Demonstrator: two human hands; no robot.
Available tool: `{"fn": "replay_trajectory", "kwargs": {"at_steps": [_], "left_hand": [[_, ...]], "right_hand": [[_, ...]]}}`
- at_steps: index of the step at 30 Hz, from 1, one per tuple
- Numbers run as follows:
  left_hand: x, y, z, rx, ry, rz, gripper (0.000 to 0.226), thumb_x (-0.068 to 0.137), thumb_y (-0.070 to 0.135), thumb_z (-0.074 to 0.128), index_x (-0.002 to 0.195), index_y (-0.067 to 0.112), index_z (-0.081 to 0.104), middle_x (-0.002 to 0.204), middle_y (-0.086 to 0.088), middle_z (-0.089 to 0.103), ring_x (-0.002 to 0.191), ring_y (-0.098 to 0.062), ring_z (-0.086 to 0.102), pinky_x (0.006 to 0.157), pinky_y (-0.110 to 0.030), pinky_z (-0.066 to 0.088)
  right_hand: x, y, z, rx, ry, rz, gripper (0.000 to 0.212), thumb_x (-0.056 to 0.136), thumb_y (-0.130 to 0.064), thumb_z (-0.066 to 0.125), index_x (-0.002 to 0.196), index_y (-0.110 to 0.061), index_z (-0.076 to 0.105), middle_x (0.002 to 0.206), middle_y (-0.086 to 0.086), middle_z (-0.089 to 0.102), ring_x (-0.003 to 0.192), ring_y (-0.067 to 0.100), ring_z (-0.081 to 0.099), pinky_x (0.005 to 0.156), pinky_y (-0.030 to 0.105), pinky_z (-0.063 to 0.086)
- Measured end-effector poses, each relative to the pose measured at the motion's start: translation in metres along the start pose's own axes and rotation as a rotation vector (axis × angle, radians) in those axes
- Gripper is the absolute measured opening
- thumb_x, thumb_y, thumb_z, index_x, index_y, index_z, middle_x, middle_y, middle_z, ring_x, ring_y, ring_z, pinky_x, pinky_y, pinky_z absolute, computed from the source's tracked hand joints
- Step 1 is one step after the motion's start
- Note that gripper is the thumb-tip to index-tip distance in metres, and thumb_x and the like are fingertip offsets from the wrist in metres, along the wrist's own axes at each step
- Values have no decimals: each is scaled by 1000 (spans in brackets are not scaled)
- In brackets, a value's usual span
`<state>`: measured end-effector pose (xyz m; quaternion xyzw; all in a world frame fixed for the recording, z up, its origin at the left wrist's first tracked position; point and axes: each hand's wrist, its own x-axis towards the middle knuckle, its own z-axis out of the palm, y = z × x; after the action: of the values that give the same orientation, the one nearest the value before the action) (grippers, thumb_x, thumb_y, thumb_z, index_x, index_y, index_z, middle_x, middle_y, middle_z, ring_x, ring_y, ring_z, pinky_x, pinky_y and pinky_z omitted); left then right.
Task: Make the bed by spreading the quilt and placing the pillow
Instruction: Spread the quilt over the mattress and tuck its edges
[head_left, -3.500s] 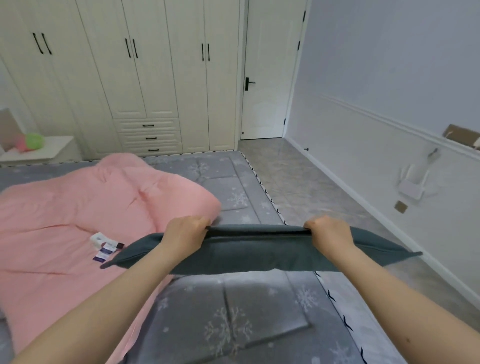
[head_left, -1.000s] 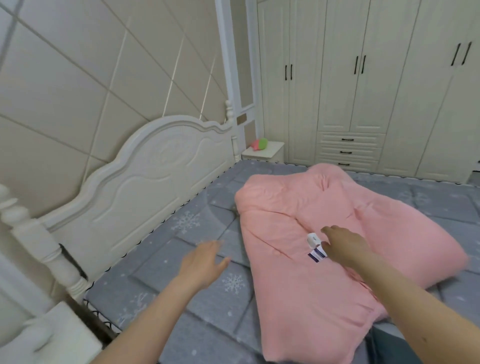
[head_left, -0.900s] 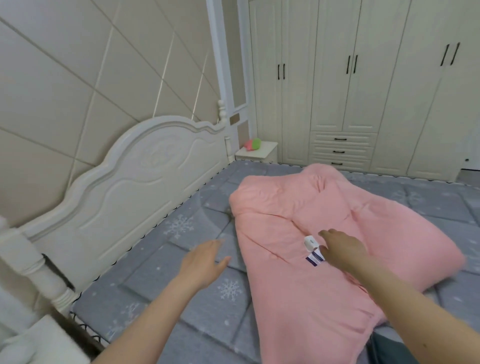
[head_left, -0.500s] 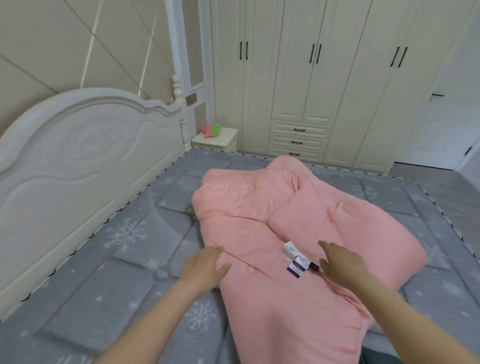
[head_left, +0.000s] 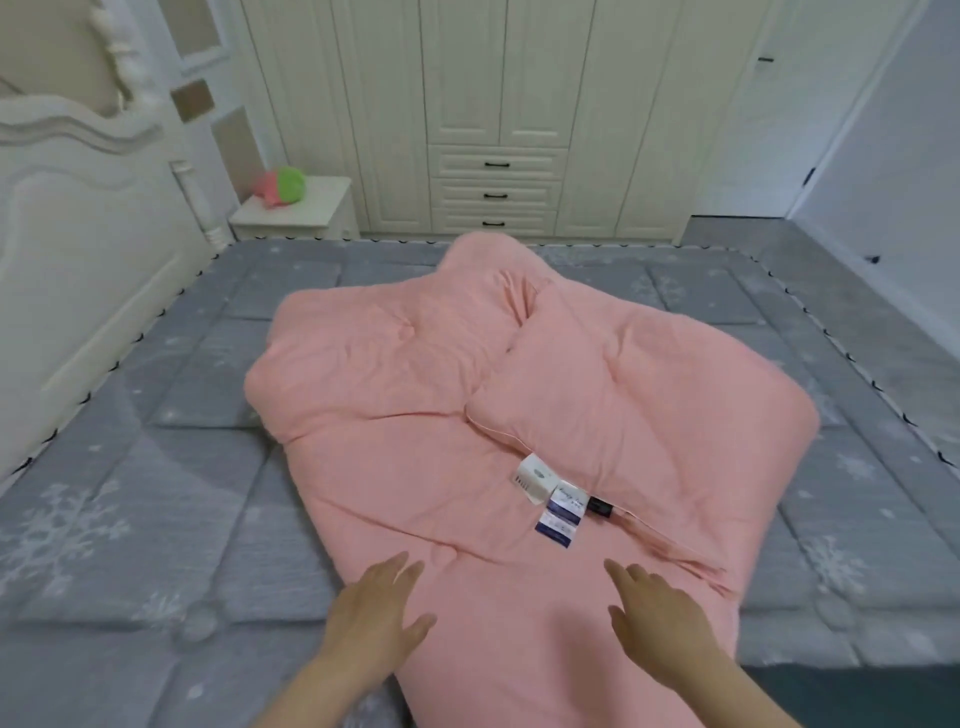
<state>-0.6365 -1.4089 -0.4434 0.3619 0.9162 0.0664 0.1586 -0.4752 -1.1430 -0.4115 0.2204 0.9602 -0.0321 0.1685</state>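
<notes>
Right now both of my hands are out flat over the near end of the pink quilt (head_left: 519, 415), fingers straight, gripping nothing: left hand (head_left: 374, 618) at its near-left edge, right hand (head_left: 660, 623) further right. It lies folded and bunched mid-mattress (head_left: 130, 467), 2 tags (head_left: 550, 499) showing. A dark pillow (head_left: 857, 691) edge shows near right.

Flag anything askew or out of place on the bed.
The pink padded quilt lies bunched and folded over itself mid-mattress, angled to the bed edges, its white and blue care labels exposed on top. Much of the grey snowflake-print mattress is bare. Both hands, left hand and right hand, hover open near the quilt's closest edge.
</notes>
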Motion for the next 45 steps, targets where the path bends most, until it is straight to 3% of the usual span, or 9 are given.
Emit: {"fn": "replay_trajectory", "kwargs": {"at_steps": [3,6,9,12,17,27,30,34,45], "left_hand": [[28,-6,25,56,-42,106,87,33,55,82,110,29,51,108,6,66,85,-11,68,58,-24,55],[65,-14,41,78,105,228,95,33,34,90,117,27,48,135,0,47,108,-15,54,73,-30,55],[118,-3,44,141,195,301,99,42,37,90,129,22,45,149,-12,30,128,-28,39,89,-45,50],[171,10,37,333,193,338,116,32,48,89,133,17,40,153,-11,23,130,-32,34,92,-51,47],[247,21,35,532,235,323,103,40,24,91,131,10,44,150,-15,29,128,-40,39,92,-57,44],[345,102,70,655,358,445,98,65,24,77,146,19,22,155,-17,11,138,-41,18,104,-60,24],[357,102,82,633,335,355,89,74,9,67,148,16,17,148,-27,21,119,-49,38,86,-58,39],[365,83,83,653,307,395,68,79,-5,56,142,1,30,100,-32,52,85,-47,52,56,-49,39],[289,38,34,717,308,640,44,45,-17,75,85,-4,65,64,-19,59,57,-35,57,34,-38,46]], "right_hand": [[21,32,33,-44,-8,75,55,94,-34,41,146,-21,24,137,1,44,118,23,49,86,35,44],[43,60,61,-26,-4,123,69,50,-29,86,114,-17,65,105,11,67,84,29,68,61,41,56],[78,82,96,40,119,151,89,19,-12,89,104,-14,61,97,16,71,78,35,70,60,49,56],[114,91,110,39,343,107,96,32,-8,86,120,-11,48,123,14,63,105,35,64,83,54,50],[157,101,123,-8,553,147,96,49,-10,80,135,-12,37,148,10,31,133,30,30,101,60,31],[176,131,151,212,458,164,99,65,-67,59,147,-27,22,157,15,14,143,35,18,108,64,17],[181,132,152,257,468,161,74,80,-56,45,145,-23,30,151,17,31,131,37,40,100,56,35],[183,134,150,275,398,127,55,91,-12,43,143,-23,30,149,5,31,125,32,42,87,42,41],[136,106,117,215,243,48,45,94,-10,42,135,-28,39,137,-2,42,117,26,52,79,35,47]]}}
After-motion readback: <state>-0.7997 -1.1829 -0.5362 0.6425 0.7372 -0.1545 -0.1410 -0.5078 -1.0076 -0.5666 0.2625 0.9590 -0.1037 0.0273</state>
